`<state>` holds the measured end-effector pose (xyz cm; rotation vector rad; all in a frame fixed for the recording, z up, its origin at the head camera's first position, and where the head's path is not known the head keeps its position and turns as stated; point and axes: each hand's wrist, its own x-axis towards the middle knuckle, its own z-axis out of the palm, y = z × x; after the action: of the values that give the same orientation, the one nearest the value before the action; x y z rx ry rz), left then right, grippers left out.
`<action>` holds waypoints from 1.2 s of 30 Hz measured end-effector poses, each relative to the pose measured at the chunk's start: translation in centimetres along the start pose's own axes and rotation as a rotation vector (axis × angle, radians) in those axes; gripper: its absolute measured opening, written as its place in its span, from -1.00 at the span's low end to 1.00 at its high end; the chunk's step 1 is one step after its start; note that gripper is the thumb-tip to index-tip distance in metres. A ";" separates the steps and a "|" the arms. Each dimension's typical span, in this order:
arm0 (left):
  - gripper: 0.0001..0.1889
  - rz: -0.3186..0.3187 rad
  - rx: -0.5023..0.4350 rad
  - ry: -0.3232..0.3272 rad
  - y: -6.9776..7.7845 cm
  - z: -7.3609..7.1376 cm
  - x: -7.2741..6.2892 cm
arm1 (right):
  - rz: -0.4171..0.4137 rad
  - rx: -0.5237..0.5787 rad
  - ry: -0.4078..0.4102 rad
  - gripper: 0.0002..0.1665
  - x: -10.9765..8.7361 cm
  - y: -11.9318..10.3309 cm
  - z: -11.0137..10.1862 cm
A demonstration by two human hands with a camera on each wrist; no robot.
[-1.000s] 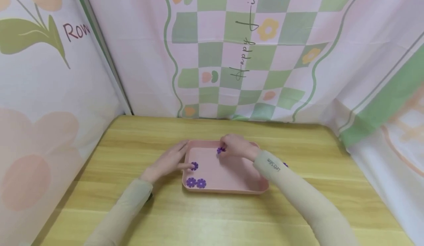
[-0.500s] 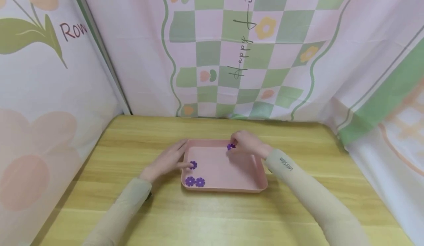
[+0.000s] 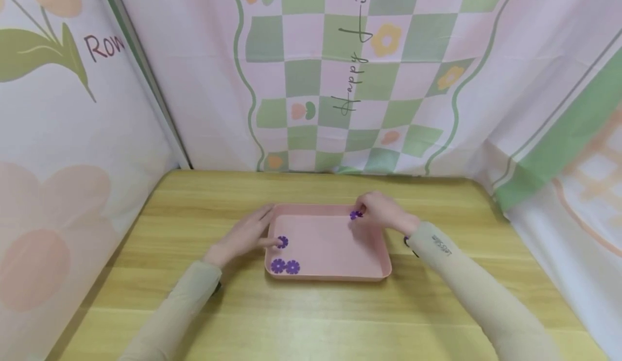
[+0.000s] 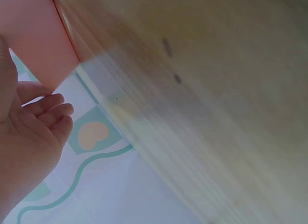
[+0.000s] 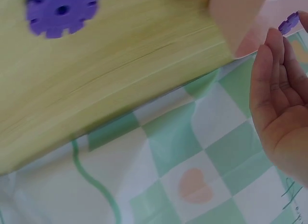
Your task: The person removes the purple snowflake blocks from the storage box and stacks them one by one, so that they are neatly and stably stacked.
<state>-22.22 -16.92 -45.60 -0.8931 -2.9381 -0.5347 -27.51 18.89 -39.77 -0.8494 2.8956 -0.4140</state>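
Observation:
A shallow pink tray (image 3: 330,242) lies on the wooden table. My left hand (image 3: 243,237) rests at its left side, fingers along the outside of the rim. The thumb reaches over that rim and touches a purple notched disc (image 3: 285,241) inside. Two more purple discs (image 3: 292,267) lie side by side in the near left corner. Over the tray's far right corner, my right hand (image 3: 386,210) pinches another purple notched disc (image 5: 288,23) between thumb and fingertips, tilted on edge in the right wrist view.
One further purple disc (image 5: 45,14) lies on the table to the right of the tray, mostly behind the right sleeve (image 3: 452,258) in the head view. A printed curtain (image 3: 359,75) hangs along the table's far edge, with more cloth at both sides.
My right hand has moved rightward along the tray's far side with the pinched disc. The left hand keeps its place at the left rim, and the discs inside have not moved.

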 end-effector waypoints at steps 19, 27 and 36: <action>0.02 0.012 0.022 0.006 0.0 -0.1 -0.1 | 0.044 0.002 0.047 -0.69 -3.6 4.1 -1.4; 0.03 0.004 -0.007 0.014 0.2 -0.2 0.0 | 0.061 -0.012 0.047 -0.76 -5.2 5.8 -1.6; 0.04 0.005 -0.014 0.013 0.2 -0.2 0.0 | 0.079 -0.013 0.045 -0.80 -7.1 6.9 -1.1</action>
<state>-22.10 -16.78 -45.36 -0.8942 -2.9233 -0.5598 -25.28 28.54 -40.53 -0.7336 2.9650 -0.4122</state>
